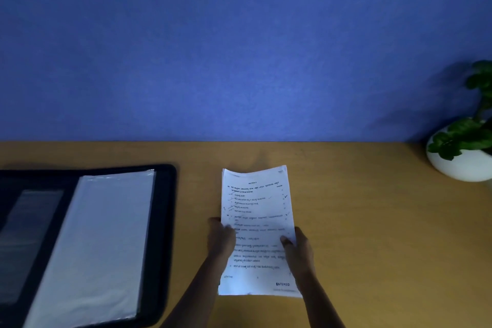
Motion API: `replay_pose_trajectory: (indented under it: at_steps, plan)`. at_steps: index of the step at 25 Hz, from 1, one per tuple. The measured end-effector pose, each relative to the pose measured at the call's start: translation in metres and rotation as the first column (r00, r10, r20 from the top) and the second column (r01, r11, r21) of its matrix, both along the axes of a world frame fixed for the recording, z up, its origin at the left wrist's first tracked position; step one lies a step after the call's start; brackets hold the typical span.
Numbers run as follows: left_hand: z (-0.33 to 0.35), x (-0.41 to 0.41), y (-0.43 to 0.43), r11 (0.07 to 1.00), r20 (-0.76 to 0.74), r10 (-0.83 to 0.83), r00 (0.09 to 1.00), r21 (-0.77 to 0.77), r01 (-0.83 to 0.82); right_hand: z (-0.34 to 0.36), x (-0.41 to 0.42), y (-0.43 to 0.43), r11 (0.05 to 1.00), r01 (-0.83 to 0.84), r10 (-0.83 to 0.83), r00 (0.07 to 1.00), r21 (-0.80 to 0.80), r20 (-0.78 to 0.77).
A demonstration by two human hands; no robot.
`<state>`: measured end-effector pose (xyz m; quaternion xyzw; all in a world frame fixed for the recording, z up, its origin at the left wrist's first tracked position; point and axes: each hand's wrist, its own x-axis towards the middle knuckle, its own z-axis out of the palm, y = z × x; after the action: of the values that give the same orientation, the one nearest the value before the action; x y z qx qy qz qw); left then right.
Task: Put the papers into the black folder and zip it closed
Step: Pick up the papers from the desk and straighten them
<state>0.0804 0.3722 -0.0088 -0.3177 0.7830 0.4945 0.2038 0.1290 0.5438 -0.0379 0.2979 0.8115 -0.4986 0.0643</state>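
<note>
- Wooden desk (372, 221) against a blue wall (239, 34).
- Black folder (165, 221) lies open, left of the papers (255, 208), well apart from them; a clear sleeve (106, 234) shows inside.
- Left hand (221, 237) grips the papers' left edge; right hand (296, 245) grips their right edge, thumbs on top.
- Potted plant (463, 146) stands far right of the papers.

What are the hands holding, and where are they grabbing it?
Both hands hold the stack of papers. The left hand grips its left edge and the right hand its right edge, about midway down the long sides.
</note>
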Motion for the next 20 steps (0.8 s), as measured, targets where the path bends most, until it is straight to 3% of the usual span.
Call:
replay_pose_trajectory:
  at_steps: [3, 9, 14, 20]
  plan:
    - [0.012, -0.005, -0.013, 0.974, -0.163, 0.133, 0.978, 0.206, -0.098, 0.015, -0.004, 0.008, 0.981, 0.003, -0.037, 0.985, -0.192, -0.171]
    - [0.042, -0.018, -0.034, 0.948, -0.504, 0.100, 0.858, 0.310, 0.072, 0.055, -0.037, 0.016, 0.900, -0.196, -0.003, 0.890, -0.389, -0.456]
    - [0.031, -0.007, -0.036, 0.974, -0.524, 0.017, 0.852, 0.201, 0.104, 0.039, -0.034, 0.013, 0.890, -0.160, -0.022, 0.921, -0.428, -0.388]
    - [0.036, -0.018, -0.036, 0.978, -0.574, -0.032, 0.818, 0.152, 0.145, 0.038, -0.039, 0.008, 0.930, -0.182, 0.053, 0.926, -0.319, -0.374]
